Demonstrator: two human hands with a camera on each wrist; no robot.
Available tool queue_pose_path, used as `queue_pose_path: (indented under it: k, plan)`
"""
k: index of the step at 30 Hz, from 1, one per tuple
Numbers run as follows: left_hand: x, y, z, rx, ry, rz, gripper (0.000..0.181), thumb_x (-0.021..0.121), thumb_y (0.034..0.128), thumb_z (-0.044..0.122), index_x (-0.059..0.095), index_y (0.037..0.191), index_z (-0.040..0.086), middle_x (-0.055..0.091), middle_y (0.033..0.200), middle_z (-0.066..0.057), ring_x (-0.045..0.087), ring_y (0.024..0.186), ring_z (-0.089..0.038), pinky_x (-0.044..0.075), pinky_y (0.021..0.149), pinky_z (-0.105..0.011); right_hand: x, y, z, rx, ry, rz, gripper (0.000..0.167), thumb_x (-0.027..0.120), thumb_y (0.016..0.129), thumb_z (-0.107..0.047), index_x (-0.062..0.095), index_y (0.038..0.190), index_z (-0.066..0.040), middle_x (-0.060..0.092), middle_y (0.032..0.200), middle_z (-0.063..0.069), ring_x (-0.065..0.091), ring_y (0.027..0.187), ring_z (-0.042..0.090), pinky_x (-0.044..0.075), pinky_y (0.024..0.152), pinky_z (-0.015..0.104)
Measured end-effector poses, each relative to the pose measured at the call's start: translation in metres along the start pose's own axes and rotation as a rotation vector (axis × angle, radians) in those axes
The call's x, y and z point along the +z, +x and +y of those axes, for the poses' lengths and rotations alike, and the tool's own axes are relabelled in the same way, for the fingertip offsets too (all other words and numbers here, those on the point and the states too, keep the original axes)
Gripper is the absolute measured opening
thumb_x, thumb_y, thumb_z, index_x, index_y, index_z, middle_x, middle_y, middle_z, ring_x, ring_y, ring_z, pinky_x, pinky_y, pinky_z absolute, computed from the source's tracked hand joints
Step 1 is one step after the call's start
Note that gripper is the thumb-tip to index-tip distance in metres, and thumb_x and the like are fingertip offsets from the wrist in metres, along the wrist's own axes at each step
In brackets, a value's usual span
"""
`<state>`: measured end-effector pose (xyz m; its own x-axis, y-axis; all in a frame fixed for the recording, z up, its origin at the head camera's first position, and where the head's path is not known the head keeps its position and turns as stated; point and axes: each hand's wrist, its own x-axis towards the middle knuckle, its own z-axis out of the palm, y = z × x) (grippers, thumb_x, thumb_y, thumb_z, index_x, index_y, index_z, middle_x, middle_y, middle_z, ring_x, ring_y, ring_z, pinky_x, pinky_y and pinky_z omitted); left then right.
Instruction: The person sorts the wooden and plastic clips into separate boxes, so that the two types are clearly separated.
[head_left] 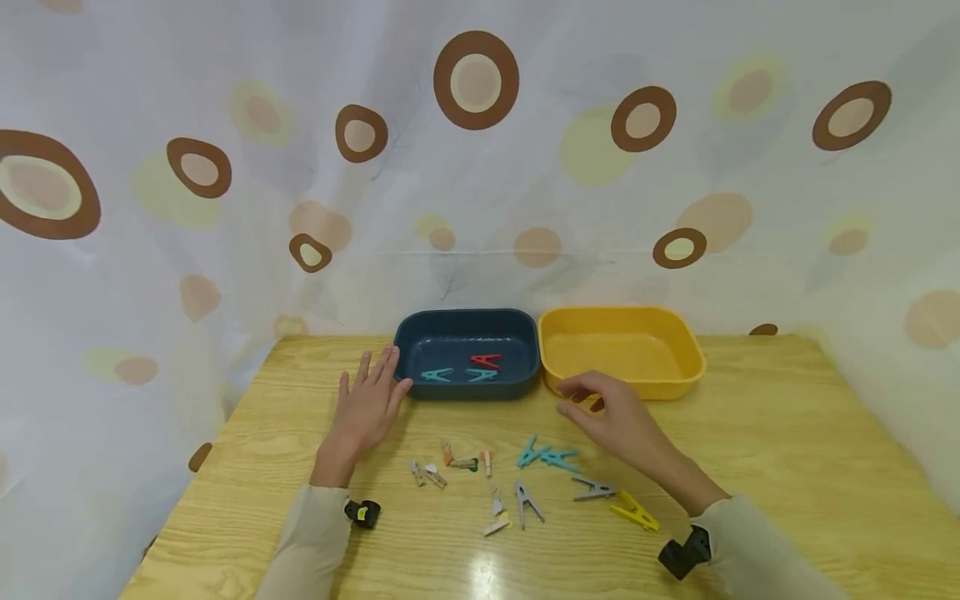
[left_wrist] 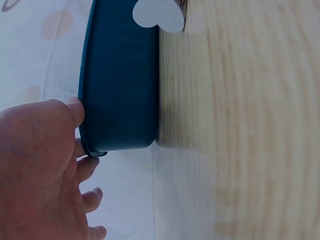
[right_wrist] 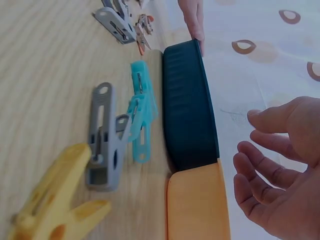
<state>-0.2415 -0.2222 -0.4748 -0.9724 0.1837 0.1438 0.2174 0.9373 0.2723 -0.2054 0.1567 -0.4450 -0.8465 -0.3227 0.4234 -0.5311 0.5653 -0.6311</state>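
My left hand (head_left: pixel 365 410) touches the left rim of the dark blue basin (head_left: pixel 467 389), fingers straight and spread; the left wrist view shows its fingertips at the basin's corner (left_wrist: pixel 120 100). Inside the basin lie one red clothespin (head_left: pixel 486 361) and two teal ones (head_left: pixel 437 375). My right hand (head_left: pixel 617 419) hovers by the front rim of the yellow basin (head_left: pixel 660 389), its fingers loosely bent with nothing between them, as the right wrist view also shows (right_wrist: pixel 282 165). Below it on the table are teal clothespins (head_left: pixel 558 459), grey ones (head_left: pixel 594 488) and a yellow one (head_left: pixel 635 511).
Several small wooden clips (head_left: pixel 465 463) lie in the middle of the wooden table (head_left: pixel 787 467), with another grey clothespin (head_left: pixel 528 503) beside them. The two basins stand side by side at the back edge, against a patterned curtain (head_left: pixel 540 192).
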Motion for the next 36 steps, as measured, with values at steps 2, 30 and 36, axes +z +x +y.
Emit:
queue_pose_path:
  k: [2, 30, 36]
  plan:
    - [0.0, 0.001, 0.001, 0.002, -0.004, -0.003, 0.066, 0.033, 0.1124, 0.045, 0.017, 0.165, 0.008, 0.012, 0.171, -0.007, 0.004, 0.156, -0.038, 0.008, 0.117, -0.072, -0.004, -0.008, 0.001, -0.002, -0.014, 0.0, 0.02, 0.079, 0.092, -0.012, 0.076, 0.111, -0.009, 0.073, 0.103, 0.005, 0.067, 0.09, 0.02, 0.056, 0.071, 0.036]
    - [-0.001, 0.001, 0.001, 0.005, -0.005, 0.0, 0.066, 0.034, 0.1124, 0.044, 0.017, 0.165, 0.008, 0.013, 0.171, -0.008, 0.003, 0.156, -0.038, 0.008, 0.117, -0.073, -0.024, -0.114, 0.027, 0.09, 0.02, -0.09, 0.03, 0.087, 0.083, -0.013, 0.074, 0.111, -0.011, 0.072, 0.098, -0.003, 0.062, 0.079, 0.005, 0.051, 0.057, 0.024]
    - [0.0, 0.0, 0.001, 0.005, -0.013, 0.007, 0.067, 0.034, 0.1122, 0.045, 0.017, 0.165, 0.008, 0.013, 0.171, -0.008, 0.003, 0.156, -0.038, 0.008, 0.117, -0.073, -0.029, -0.124, 0.028, 0.113, 0.012, -0.171, 0.034, 0.087, 0.084, -0.017, 0.073, 0.114, -0.009, 0.069, 0.098, -0.005, 0.057, 0.077, 0.003, 0.048, 0.057, 0.024]
